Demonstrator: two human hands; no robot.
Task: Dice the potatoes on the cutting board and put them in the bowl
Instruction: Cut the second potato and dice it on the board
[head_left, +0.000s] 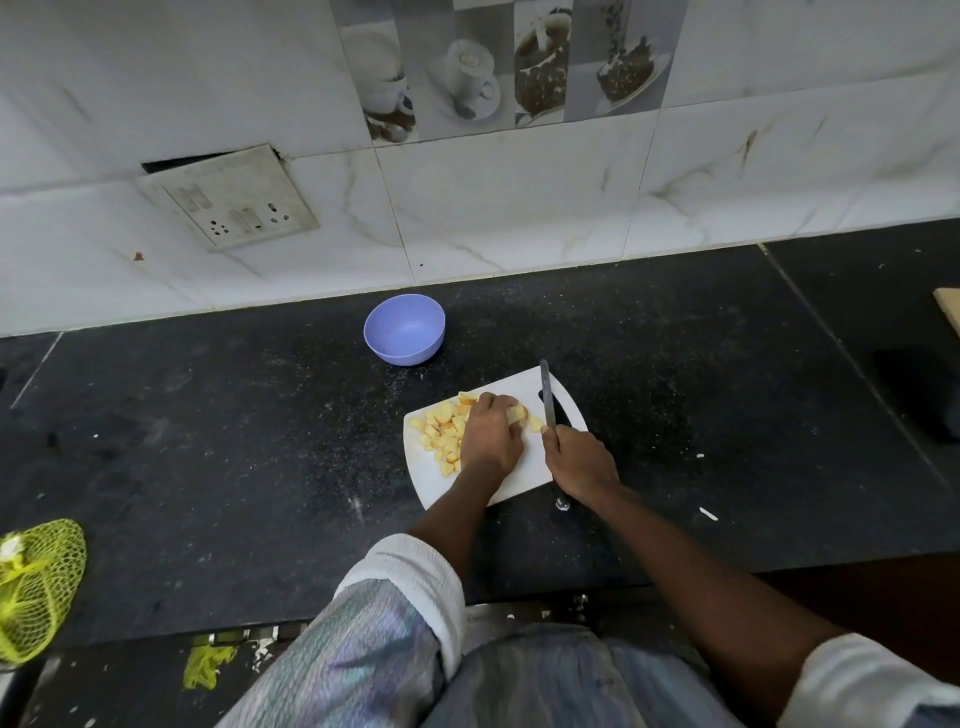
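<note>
Centre frame: left hand (491, 434) steadies firm, slippery potato pieces (441, 434); right hand (579, 460) grips knife (545, 397); scoop gently.

Your cutting board (519, 467): smooth white plastic, matt. Bowl (404, 336): lilac plastic, slight sheen. Knife (546, 399): dull metal blade. Your counter (234, 441): black speckled stone, polished. Wall tiles (493, 208): glossy marble-look. Mesh bag (39, 582): yellow-green netting. Your sleeve (400, 613): ribbed woven cloth.
</note>
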